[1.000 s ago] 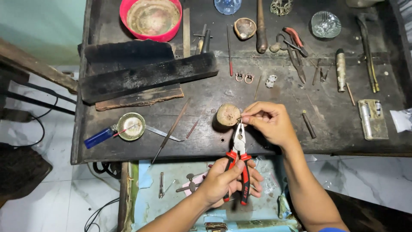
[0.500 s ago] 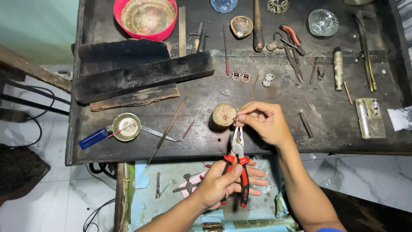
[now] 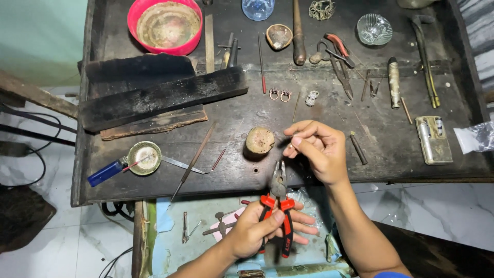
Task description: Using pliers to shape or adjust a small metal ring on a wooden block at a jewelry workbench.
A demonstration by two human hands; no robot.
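Note:
My left hand (image 3: 262,229) grips red-handled pliers (image 3: 278,206), jaws pointing up toward the bench edge, a little below my right hand. My right hand (image 3: 316,146) pinches a very small metal piece (image 3: 292,139) between thumb and forefinger, just right of a small round wooden block (image 3: 259,141) standing on the dark workbench (image 3: 309,170). The piece is too small to identify. The pliers' jaws are apart from the piece.
On the bench lie a long charred wood block (image 3: 159,95), a red bowl (image 3: 165,23), two small rings (image 3: 279,94), a blue lighter (image 3: 105,172), a small brass dish (image 3: 144,157), snips (image 3: 337,54), files and rods. An open drawer (image 3: 206,231) below holds small tools.
The pliers have dropped away from my right hand's fingertips, toward me. My right hand stays by the wooden block, still pinching the small piece.

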